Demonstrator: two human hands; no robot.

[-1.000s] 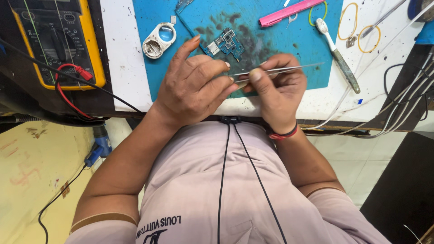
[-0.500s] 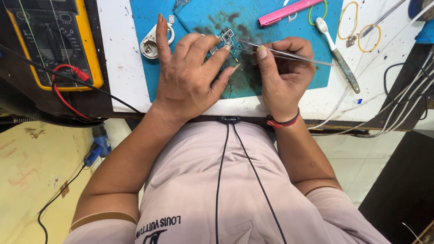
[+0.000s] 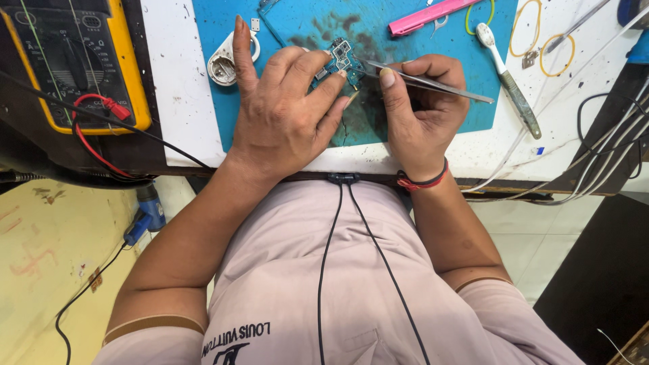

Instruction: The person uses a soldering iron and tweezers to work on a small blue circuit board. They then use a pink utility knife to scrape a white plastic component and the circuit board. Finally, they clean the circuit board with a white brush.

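Note:
A small green circuit board [image 3: 343, 59] lies on the blue work mat [image 3: 446, 74]. My left hand [image 3: 287, 111] rests over the mat with its fingertips pressing on the board and the forefinger stretched out toward the far edge. My right hand [image 3: 420, 108] grips metal tweezers [image 3: 433, 82], whose tips touch the board's right edge. A red band circles my right wrist.
A yellow multimeter [image 3: 74, 61] with red and black leads sits at the left. A white round part [image 3: 226, 64] lies beside my left hand. A pink tool [image 3: 433, 15], a toothbrush [image 3: 507, 74], yellow rings [image 3: 556, 54] and several cables [image 3: 595, 162] lie to the right.
Both hands moved away from my body onto the mat. The tweezers swung round until their tips met the board, and my left fingers settled onto the board.

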